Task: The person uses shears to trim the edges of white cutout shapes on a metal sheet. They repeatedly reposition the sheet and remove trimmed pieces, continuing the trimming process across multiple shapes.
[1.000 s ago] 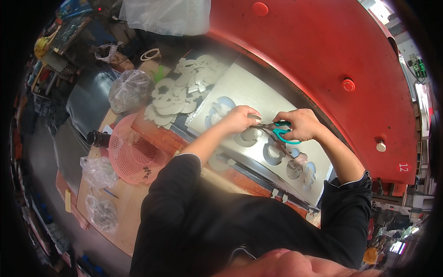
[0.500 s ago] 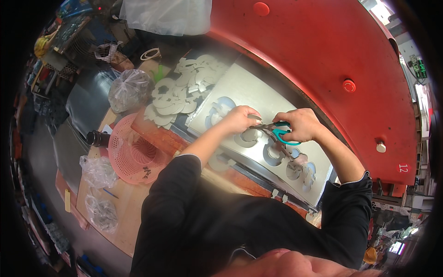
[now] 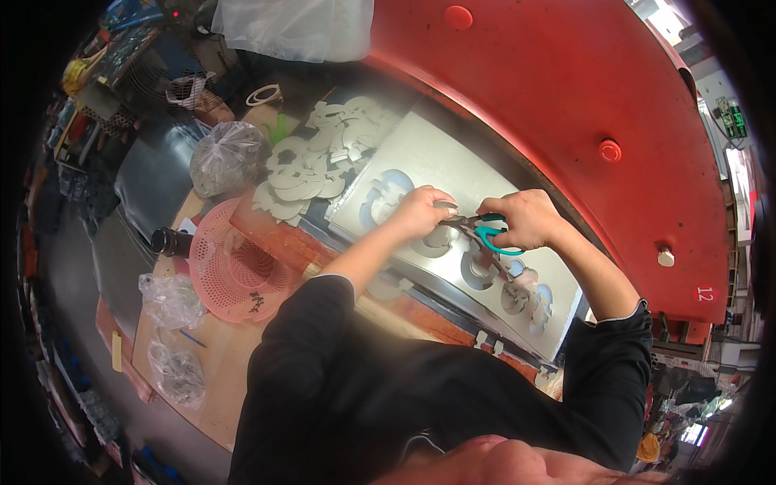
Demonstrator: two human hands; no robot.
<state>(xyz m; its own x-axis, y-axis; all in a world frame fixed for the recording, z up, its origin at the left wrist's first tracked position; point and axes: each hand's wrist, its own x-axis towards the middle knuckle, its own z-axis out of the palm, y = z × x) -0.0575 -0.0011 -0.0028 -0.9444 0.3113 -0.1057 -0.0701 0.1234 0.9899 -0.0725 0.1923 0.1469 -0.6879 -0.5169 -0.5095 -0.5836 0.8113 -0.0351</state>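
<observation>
My right hand (image 3: 528, 221) is closed round the teal handles of a pair of scissors (image 3: 490, 237). Their dark blades point left, toward the fingertips of my left hand (image 3: 423, 210). That hand pinches a small grey flat piece (image 3: 444, 207), and the blades meet or come very close to its edge; which, I cannot tell. Both hands are above a pale metal mould plate (image 3: 398, 149) with several rounded cavities. Grey cut-out shapes (image 3: 516, 297) lie in and across the cavities at its right end.
Flat grey ring-shaped pieces (image 3: 301, 174) are heaped left of the plate. Farther left stand a pink perforated basket (image 3: 212, 267) and clear plastic bags (image 3: 229, 158). A red machine body (image 3: 558, 97) with red buttons rises along the far side. A black cylinder (image 3: 170, 242) lies beside the basket.
Very little differs. Both hands keep their places over the plate, with only a slight shift of the scissors and the right fingers.
</observation>
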